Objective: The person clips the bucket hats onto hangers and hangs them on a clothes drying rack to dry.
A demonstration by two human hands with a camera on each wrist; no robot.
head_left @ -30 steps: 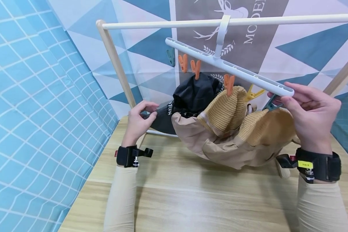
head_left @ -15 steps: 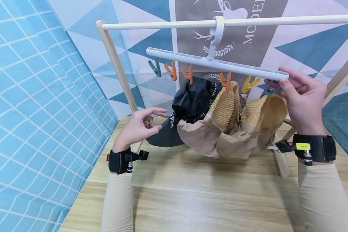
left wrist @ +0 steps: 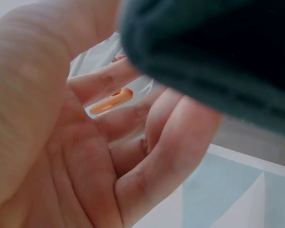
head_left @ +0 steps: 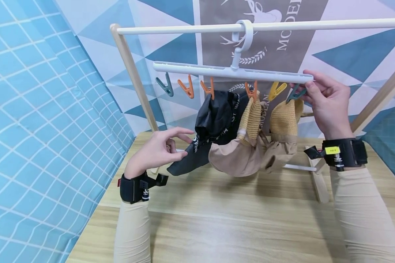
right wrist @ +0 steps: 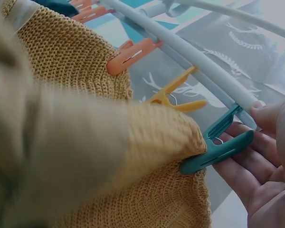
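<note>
My right hand (head_left: pixel 332 104) pinches the right end of the white clip hanger (head_left: pixel 197 69), thumb in front. The hanger hooks over the rack's top rail. From an orange clip (head_left: pixel 208 88) hangs a black cap (head_left: pixel 214 115) with lettered trim. Another orange clip (head_left: pixel 251 91) and the right teal clip (right wrist: pixel 218 152) grip the knitted edge of a tan hat (head_left: pixel 235 160). My left hand (head_left: pixel 158 149) is beside the cap's brim (head_left: pixel 187 162), thumb and fingers spread apart. In the left wrist view, the dark brim (left wrist: pixel 204 61) overlaps the fingertips.
The wooden rack (head_left: pixel 130 69) with its white rail (head_left: pixel 184 29) stands on a wood-grain table (head_left: pixel 217 226). Free clips on the hanger are teal (head_left: pixel 165 87), orange (head_left: pixel 186 88) and yellow (head_left: pixel 276 91). A patterned cloth (head_left: pixel 95 47) hangs behind, and blue checked cloth (head_left: pixel 29 128) lies left.
The hanger has swung round and shifted left, now nearly level, with both hats. My right hand moved left with its end. My left hand dropped slightly, its thumb and fingers spreading wider.
</note>
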